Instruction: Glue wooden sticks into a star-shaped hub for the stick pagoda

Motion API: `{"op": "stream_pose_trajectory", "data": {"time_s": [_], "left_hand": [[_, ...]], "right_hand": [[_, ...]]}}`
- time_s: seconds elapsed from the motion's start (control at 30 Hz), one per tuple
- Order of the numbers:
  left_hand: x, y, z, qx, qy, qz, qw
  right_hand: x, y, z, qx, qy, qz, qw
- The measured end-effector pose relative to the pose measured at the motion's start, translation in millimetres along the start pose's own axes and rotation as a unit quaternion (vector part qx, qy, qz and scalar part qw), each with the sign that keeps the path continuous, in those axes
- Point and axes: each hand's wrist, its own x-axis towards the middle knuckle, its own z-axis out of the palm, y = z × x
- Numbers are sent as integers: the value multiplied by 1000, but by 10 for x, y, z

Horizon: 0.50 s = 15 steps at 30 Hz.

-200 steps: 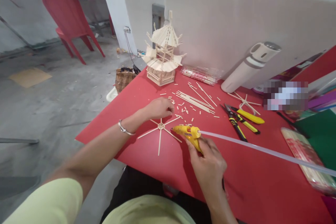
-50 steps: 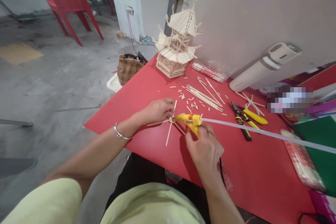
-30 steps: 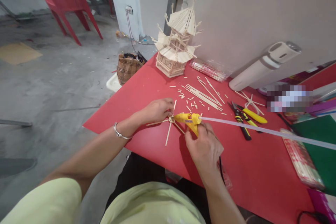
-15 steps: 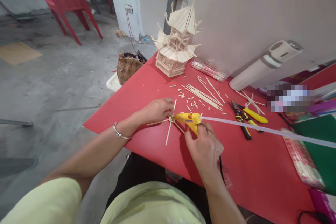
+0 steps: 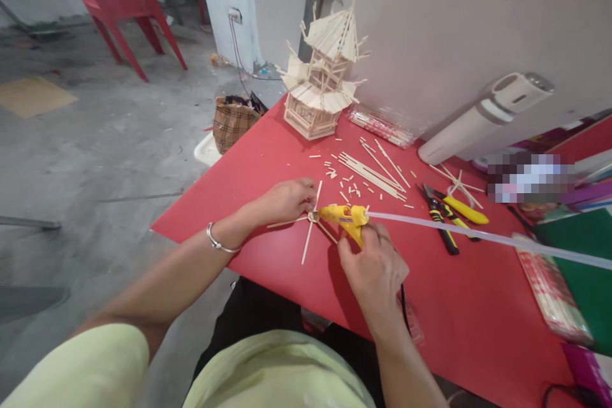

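My right hand [image 5: 375,261] is wrapped round the grip of a yellow hot glue gun [image 5: 351,220], from whose back a long clear glue stick [image 5: 459,229] sticks out. The gun's nozzle points left, at the centre of a star of thin wooden sticks [image 5: 307,242] lying on the red table [image 5: 268,280]. My left hand [image 5: 291,197], with a silver bracelet at the wrist, has its fingers pinched at that same centre. Whatever lies between those fingertips is too small to make out.
A wooden-stick pagoda model [image 5: 318,89] stands at the table's far corner. Loose sticks [image 5: 370,175] and short cut pieces lie before it. To the right are pliers [image 5: 442,223], a second stick star [image 5: 459,185], a white bottle [image 5: 468,124] and packaged sticks [image 5: 552,290].
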Motion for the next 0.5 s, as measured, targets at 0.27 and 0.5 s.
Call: {"op": "stream_pose_trajectory", "data": {"time_s": [0.27, 0.5], "left_hand": [[4, 6, -11, 0, 2, -3, 1000], [11, -1, 2, 3, 5, -1, 1000]], "right_hand": [[4, 2, -5, 2, -4, 0, 1000], [1, 1, 0, 6, -8, 2, 1000]]}}
